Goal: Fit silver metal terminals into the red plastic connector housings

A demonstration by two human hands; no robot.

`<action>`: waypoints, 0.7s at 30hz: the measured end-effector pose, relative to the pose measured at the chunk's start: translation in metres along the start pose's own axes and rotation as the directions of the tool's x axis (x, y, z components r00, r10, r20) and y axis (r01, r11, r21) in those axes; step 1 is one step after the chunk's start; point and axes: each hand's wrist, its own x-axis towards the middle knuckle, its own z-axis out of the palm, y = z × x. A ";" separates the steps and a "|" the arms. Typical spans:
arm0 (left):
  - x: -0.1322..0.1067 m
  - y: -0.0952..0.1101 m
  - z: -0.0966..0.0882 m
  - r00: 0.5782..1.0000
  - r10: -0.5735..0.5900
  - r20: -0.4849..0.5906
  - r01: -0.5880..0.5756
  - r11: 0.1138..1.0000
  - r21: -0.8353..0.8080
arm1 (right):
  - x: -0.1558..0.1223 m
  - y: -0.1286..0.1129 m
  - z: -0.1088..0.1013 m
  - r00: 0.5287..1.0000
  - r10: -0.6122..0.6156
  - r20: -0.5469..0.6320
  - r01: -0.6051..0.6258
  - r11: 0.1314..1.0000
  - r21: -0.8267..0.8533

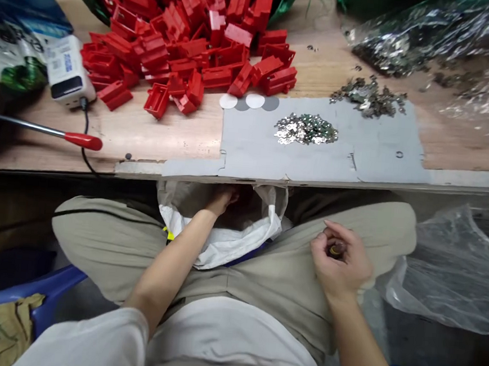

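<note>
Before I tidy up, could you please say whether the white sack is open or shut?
Open: the white sack gapes wide, with the left hand inside its mouth.

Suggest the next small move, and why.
Probably lift the left hand from the sack: it is inside the mouth, while the red parts lie on the table and the right hand curls around a mostly hidden object.

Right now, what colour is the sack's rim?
The sack's rim is white; the head view shows it.
</note>
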 end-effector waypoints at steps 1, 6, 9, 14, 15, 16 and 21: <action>-0.012 0.002 -0.005 1.000 -0.010 0.006 0.010 0.999 -0.052 | 0.000 0.000 0.000 1.000 -0.001 -0.005 0.001 1.000 0.008; -0.082 0.013 -0.028 0.997 0.039 0.063 -0.020 0.958 -0.285 | 0.001 -0.003 -0.002 1.000 -0.007 -0.031 0.008 1.000 0.030; -0.115 0.018 -0.034 0.987 0.121 0.105 -0.076 0.932 -0.355 | -0.001 -0.005 -0.002 0.999 -0.010 -0.048 0.011 0.999 0.037; -0.139 0.023 -0.037 0.953 0.246 0.177 -0.158 0.902 -0.401 | -0.003 -0.005 -0.003 0.999 -0.019 -0.049 0.021 0.999 0.045; -0.141 0.023 -0.038 0.945 0.261 0.199 -0.162 0.898 -0.408 | -0.003 -0.005 -0.003 0.998 -0.026 -0.049 0.028 0.999 0.039; -0.142 0.024 -0.040 0.937 0.274 0.219 -0.166 0.896 -0.412 | -0.003 -0.005 -0.003 0.998 -0.031 -0.050 0.033 0.999 0.032; -0.126 0.020 -0.043 0.942 0.305 0.137 -0.302 0.952 -0.041 | -0.001 -0.006 -0.003 0.998 -0.048 -0.047 0.048 0.999 0.007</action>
